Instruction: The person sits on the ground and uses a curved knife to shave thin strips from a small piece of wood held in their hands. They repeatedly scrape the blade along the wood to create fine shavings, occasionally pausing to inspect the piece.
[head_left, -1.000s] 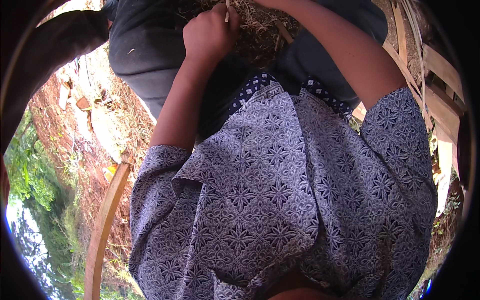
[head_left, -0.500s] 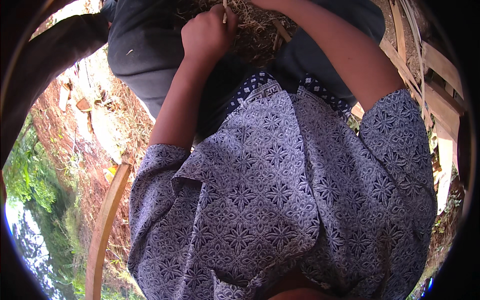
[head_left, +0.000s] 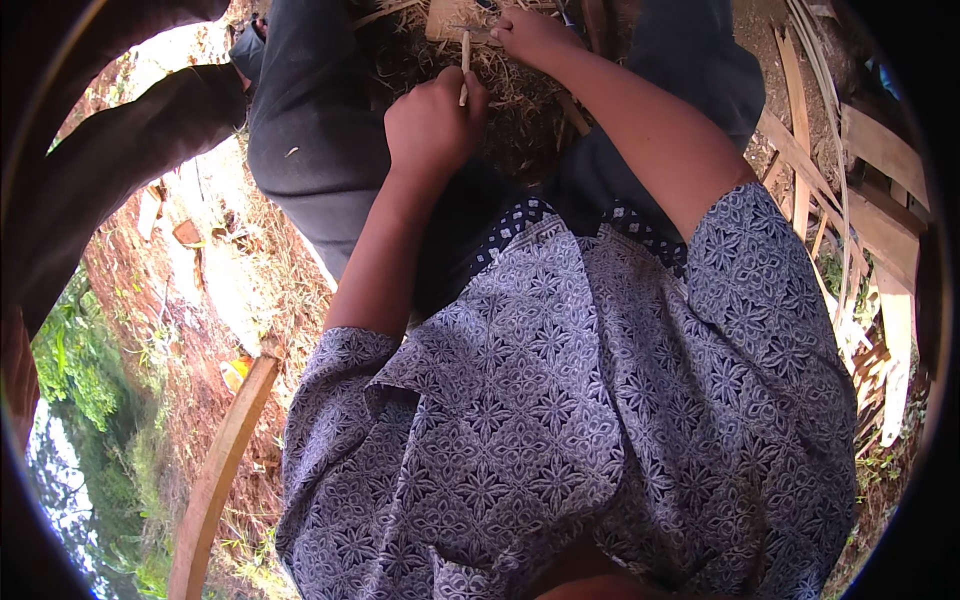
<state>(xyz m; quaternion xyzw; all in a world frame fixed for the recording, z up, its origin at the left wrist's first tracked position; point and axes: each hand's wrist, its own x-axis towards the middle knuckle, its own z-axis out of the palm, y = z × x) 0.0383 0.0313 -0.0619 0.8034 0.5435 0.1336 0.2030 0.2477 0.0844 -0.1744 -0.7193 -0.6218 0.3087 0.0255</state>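
My left hand (head_left: pixel 435 125) is closed in a fist around a thin pale wooden stick (head_left: pixel 465 62), whose upper end rises out of the grip. To its right and farther off, my right hand (head_left: pixel 537 40) has its fingers curled closed. From its fingertips a narrow grey strip, which looks like a knife blade (head_left: pixel 481 31), reaches across to the top of the stick; its handle is hidden in the hand. Just beyond lies a flat piece of wood (head_left: pixel 445 18) at the top edge. Both hands are above the ground between my knees.
Wood shavings (head_left: pixel 508 85) litter the ground between my legs. Split planks and strips (head_left: pixel 885 240) are piled at the right. A long curved wooden piece (head_left: pixel 225 465) stands at the lower left. Another person's dark-trousered leg (head_left: pixel 140 130) is at the upper left.
The view has shifted, so both hands now sit lower in the picture. My right hand, earlier cut off at the top edge, shows now beside the stick. My left hand keeps its grip.
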